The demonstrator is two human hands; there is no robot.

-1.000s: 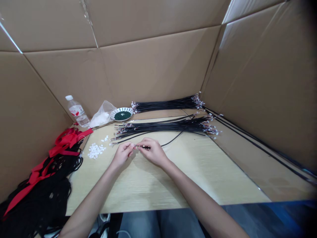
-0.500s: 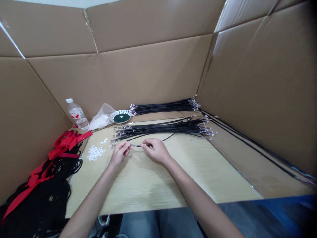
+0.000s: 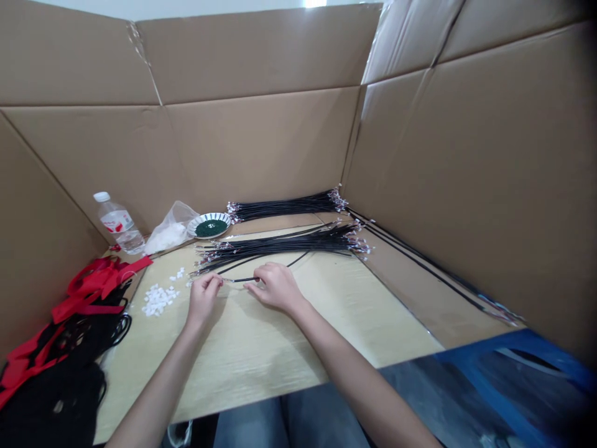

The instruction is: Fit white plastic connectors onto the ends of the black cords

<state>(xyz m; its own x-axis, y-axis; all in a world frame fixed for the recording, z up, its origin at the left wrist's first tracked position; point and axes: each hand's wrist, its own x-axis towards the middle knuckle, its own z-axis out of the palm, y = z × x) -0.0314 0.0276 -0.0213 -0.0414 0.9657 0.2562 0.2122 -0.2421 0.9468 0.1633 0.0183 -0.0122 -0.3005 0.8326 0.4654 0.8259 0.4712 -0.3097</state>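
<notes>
Pale tabletop (image 3: 261,364); black cable (image 3: 242,280) sideways, wires (image 3: 227,280) leftward, pinched by left hand (image 3: 204,298); right hand (image 3: 277,285) gripping loosely.

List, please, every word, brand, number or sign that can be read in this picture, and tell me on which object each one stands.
No text can be read with certainty.
Label on the plastic bottle: red marks, too small and blurred to read.
Held black cable: no print can be made out.
Back cardboard wall: no printing visible.
</notes>
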